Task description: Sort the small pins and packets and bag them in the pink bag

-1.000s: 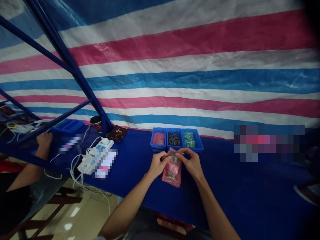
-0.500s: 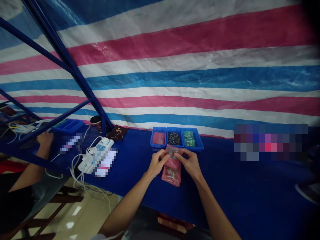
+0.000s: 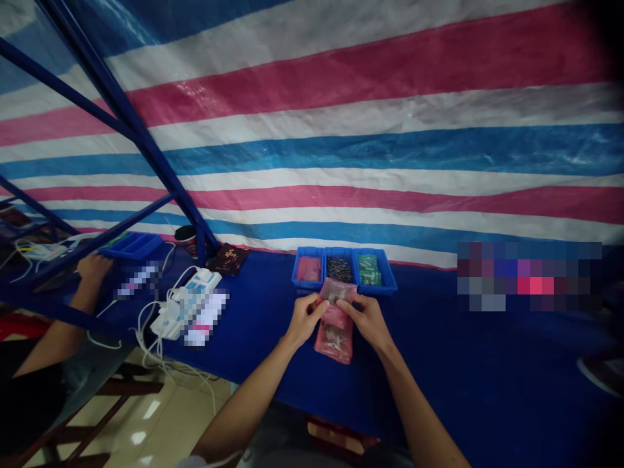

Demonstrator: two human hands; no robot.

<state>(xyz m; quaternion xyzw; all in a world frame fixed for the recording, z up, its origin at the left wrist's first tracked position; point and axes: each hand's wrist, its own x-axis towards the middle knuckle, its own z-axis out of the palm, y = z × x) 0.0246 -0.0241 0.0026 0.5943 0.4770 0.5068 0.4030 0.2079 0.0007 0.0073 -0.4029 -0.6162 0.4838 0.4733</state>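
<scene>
A: What grip do we see?
B: We see the left hand (image 3: 305, 321) and the right hand (image 3: 370, 318) each pinching 1 side of a pink bag (image 3: 338, 289), fingers (image 3: 311, 301) closed on it, both thumbs (image 3: 344, 305) uppermost.
A: Where do we find the bag?
B: Over the table (image 3: 263, 305), just before 3 blue bins (image 3: 308, 285), its near end overlapping, in view, a pink pile (image 3: 334, 344). We cannot tell whether bag and pile touch.

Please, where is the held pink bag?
In the head view, the held pink bag is right of centre, between the left hand and the right hand, in front of the blue bins.
</scene>
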